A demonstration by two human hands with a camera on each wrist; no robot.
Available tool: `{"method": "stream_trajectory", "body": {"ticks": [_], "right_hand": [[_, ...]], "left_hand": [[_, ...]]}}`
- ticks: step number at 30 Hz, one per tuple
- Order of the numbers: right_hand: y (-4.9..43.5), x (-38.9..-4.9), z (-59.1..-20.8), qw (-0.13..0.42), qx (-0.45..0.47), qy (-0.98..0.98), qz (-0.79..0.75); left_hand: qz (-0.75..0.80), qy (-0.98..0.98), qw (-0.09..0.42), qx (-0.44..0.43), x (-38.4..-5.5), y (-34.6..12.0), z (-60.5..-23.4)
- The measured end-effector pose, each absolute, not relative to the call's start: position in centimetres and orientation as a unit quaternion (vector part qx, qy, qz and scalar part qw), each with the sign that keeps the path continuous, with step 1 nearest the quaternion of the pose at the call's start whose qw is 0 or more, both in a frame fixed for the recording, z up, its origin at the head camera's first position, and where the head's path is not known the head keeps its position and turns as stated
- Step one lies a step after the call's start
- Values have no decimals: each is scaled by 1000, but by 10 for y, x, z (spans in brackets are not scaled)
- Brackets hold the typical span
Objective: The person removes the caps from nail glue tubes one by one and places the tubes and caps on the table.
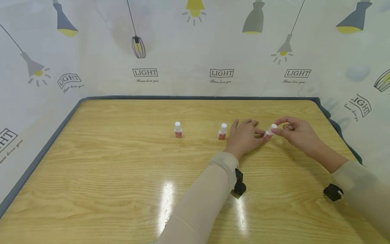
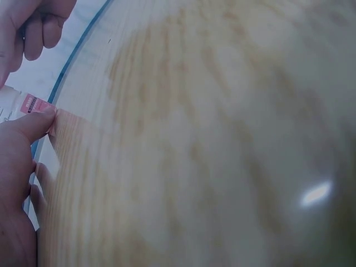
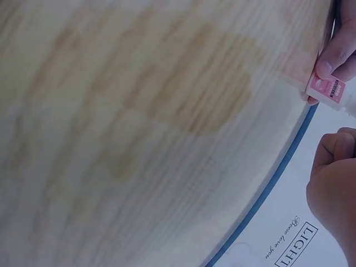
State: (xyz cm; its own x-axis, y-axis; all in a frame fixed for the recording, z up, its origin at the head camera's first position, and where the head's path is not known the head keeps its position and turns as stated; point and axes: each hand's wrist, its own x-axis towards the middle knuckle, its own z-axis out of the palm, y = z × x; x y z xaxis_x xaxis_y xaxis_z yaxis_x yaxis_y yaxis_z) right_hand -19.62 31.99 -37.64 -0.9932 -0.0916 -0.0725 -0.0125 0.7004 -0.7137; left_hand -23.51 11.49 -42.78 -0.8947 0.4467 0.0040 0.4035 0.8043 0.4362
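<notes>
A small bottle (image 1: 268,136) with a white cap and a red-and-white label tilts between both hands on the right of the table. My left hand (image 1: 244,137) pinches its lower part between thumb and index finger, the other fingers spread over the wood. From the right, my right hand (image 1: 301,135) pinches the white cap (image 1: 274,126) with thumb and index finger. The left wrist view shows the left thumb (image 2: 39,123) against the label (image 2: 34,104). In the right wrist view the bottle's label (image 3: 327,88) is visible, but the cap is mostly cut off.
Two similar bottles stand upright to the left, one (image 1: 222,131) close to my left hand and another (image 1: 178,129) farther off. The wooden table (image 1: 122,169) has a dark edge strip (image 1: 182,97), with a lamp-patterned wall covering (image 1: 182,61) behind it.
</notes>
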Motion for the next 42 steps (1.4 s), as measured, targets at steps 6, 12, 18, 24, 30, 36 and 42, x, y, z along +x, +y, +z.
{"method": "stream_trajectory", "body": {"ticks": [6,12,18,24,30,36,42], "right_hand": [[322,-196,-378,46,-46,921,-384],[323,-196,-380,38,-66,922,-381],[324,-196,-381,34,-81,914,-397],[322,-196,-380,53,-60,912,-402],[323,-198,-381,59,-33,915,-398],[323,-197,-380,49,-37,920,-388],[322,-197,-380,30,-60,927,-370]], "left_hand": [[217,949,50,224,-235,115,-428],[211,950,49,225,-235,115,-427],[207,951,49,224,-236,115,-428],[211,949,50,228,-236,114,-428],[204,950,47,232,-234,114,-427],[206,950,48,230,-233,114,-426],[208,951,47,224,-233,113,-424]]}}
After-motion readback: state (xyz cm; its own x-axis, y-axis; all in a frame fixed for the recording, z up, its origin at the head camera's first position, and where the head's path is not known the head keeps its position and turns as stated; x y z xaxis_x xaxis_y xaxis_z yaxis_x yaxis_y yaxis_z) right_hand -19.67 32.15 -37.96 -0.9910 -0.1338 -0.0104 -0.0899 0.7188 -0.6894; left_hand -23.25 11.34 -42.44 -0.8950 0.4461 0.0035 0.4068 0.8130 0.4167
